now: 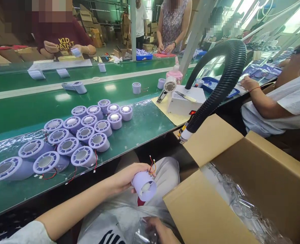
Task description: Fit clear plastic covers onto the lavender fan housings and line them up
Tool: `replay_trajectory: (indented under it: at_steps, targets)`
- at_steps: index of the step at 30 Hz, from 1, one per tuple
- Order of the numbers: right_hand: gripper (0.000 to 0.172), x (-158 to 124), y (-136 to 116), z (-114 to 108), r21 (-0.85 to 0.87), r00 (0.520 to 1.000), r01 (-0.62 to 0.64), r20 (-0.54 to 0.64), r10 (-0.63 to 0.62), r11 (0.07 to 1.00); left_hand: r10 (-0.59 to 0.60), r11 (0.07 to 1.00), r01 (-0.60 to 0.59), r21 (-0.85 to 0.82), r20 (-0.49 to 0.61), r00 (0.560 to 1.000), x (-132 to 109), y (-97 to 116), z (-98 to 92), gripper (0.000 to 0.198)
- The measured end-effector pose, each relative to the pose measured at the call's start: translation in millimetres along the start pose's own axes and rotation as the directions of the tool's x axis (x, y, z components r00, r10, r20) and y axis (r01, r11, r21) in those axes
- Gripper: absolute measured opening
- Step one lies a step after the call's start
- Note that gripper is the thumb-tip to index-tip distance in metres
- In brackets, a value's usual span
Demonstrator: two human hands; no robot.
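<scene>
My left hand (pixel 126 176) is wrapped round a lilac cylindrical fan housing (pixel 139 184) above my lap. The housing's open end faces down toward me and shows a pale fan hub inside. Thin red and yellow wires with small connectors (pixel 152 162) stick up behind it. At the bottom edge my right hand (pixel 162 232) grips a clear plastic part (pixel 143 234), partly cut off by the frame. On the bench to the left stand several similar lilac fan housings (pixel 68 145) in rows, with round silver discs on top and some wires trailing over the edge.
An open cardboard box (pixel 274 176) holding clear plastic parts (pixel 244 200) stands at my right. A black flexible hose (pixel 226 78) arches over the bench (pixel 129 139) from a white machine (pixel 185 100). Co-workers sit across the green conveyor belt (pixel 109 91) and at the right.
</scene>
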State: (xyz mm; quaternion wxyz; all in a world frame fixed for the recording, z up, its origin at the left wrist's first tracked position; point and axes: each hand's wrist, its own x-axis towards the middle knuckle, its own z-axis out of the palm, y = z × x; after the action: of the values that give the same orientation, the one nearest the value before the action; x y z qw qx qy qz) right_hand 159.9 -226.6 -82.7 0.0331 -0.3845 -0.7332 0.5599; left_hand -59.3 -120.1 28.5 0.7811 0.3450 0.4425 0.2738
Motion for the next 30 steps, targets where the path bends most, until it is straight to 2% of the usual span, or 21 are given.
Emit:
replay_trajectory:
  at_steps: [2,4,5,7,9,11,13,16,19,22,23,25,27,30]
  targets:
    - [0.041,5,-14,-4,-0.166,0.994,-0.076,0.061,0.087,0.983,-0.01,1.0,0.01,0.017,0.009,1.0,2,0,0.4,0.034]
    - [0.034,8,-29,-15,-0.268,0.988,-0.086,0.1,0.116,0.96,-0.016,0.999,0.015,0.046,0.018,1.0,3,-1,-1.3,0.034]
    - [0.033,7,-35,-24,-0.262,0.991,-0.055,0.1,0.084,0.963,-0.017,0.997,0.015,0.081,0.027,1.0,4,-1,-3.1,0.034]
    - [0.037,2,-45,-50,-0.197,0.998,0.062,0.013,-0.061,0.979,-0.026,0.982,0.015,0.187,0.055,0.998,5,-2,-7.6,0.035]
    - [0.045,-3,-54,-81,-0.187,0.96,0.188,-0.172,-0.221,0.964,-0.055,0.958,0.025,0.287,0.095,0.994,6,-3,-11.8,0.037]
    - [0.051,-2,-61,-107,-0.279,0.911,0.22,-0.284,-0.299,0.935,-0.091,0.936,0.038,0.349,0.138,0.986,8,-4,-13.7,0.037]
    - [0.055,5,-67,-124,-0.41,0.907,0.177,-0.285,-0.31,0.895,-0.104,0.912,0.022,0.409,0.18,0.978,10,-3,-12.6,0.034]
    - [0.055,21,-71,-132,-0.516,0.944,0.138,-0.19,-0.27,0.846,-0.034,0.852,-0.079,0.517,0.206,0.978,9,0,-7.9,0.024]
    - [0.035,29,-74,-127,-0.347,0.964,0.188,-0.113,-0.24,0.919,0.124,0.767,-0.203,0.609,0.169,0.978,3,4,-4.5,0.019]
    - [0.004,28,-76,-122,-0.04,0.962,0.182,-0.202,-0.186,0.983,0.337,0.64,-0.31,0.703,0.106,0.936,-2,1,-4.3,0.025]
    - [0.015,27,-77,-121,0.037,0.955,0.167,-0.254,-0.152,0.985,0.393,0.614,-0.331,0.717,0.086,0.915,-2,-2,-4.8,0.033]
    - [0.032,25,-79,-120,0.144,0.934,0.138,-0.348,-0.08,0.98,0.451,0.618,-0.349,0.704,0.046,0.891,0,-10,-6.1,0.053]
    - [0.036,23,-81,-122,0.231,0.911,0.125,-0.412,-0.019,0.965,0.464,0.627,-0.364,0.689,0.044,0.885,3,-18,-7.3,0.063]
    - [0.042,21,-83,-128,0.364,0.889,0.136,-0.456,0.049,0.922,0.445,0.63,-0.402,0.664,0.115,0.888,3,-24,-6.8,0.07]
